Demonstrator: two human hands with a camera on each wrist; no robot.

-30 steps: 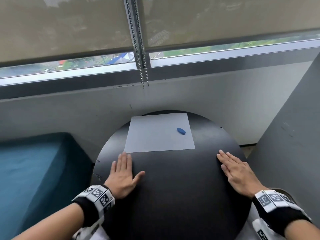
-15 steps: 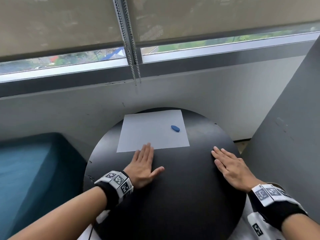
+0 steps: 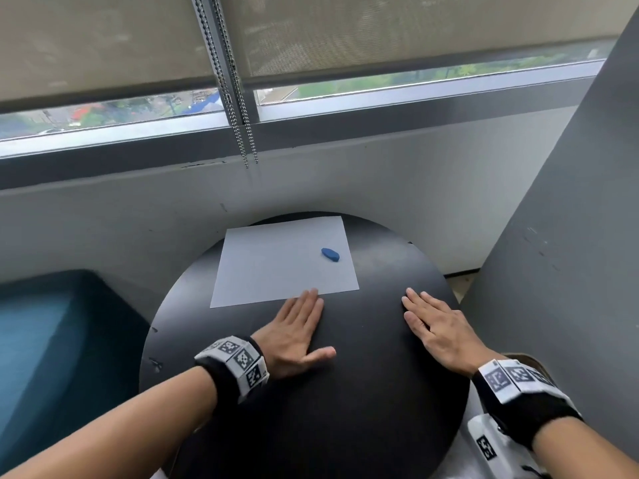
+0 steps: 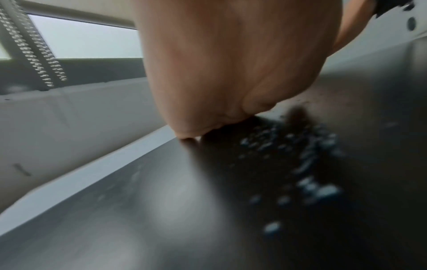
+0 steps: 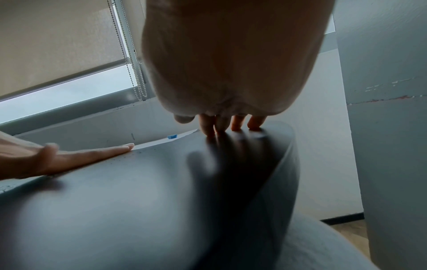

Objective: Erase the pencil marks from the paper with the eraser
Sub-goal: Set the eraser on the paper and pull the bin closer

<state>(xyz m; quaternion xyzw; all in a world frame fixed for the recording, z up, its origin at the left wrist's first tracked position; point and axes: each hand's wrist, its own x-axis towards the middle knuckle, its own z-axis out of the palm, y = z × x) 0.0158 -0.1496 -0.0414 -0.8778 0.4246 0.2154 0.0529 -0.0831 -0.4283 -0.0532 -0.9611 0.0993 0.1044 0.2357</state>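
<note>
The paper [image 3: 281, 261] lies flat on the far part of the round black table [image 3: 363, 392], just above the middle of the head view, and the blue eraser [image 3: 330, 254] sits on it near its right edge, untouched. From where I stand I can make out no pencil marks on the sheet; it looks plain and pale, though faint lines may simply be too light to show at this distance. Neither hand holds anything. The left hand [image 3: 294, 331] rests palm down on the table with fingers straight, its fingertips [image 3: 313, 294] at the near edge of the sheet, touching or barely over it. The right hand [image 3: 437, 328] lies flat and released too, at centre right of the frame, clear of the paper and well apart from the eraser. As I judge it, the job has not begun: picking up the eraser, steadying the sheet and all the rubbing are left to do.
</note>
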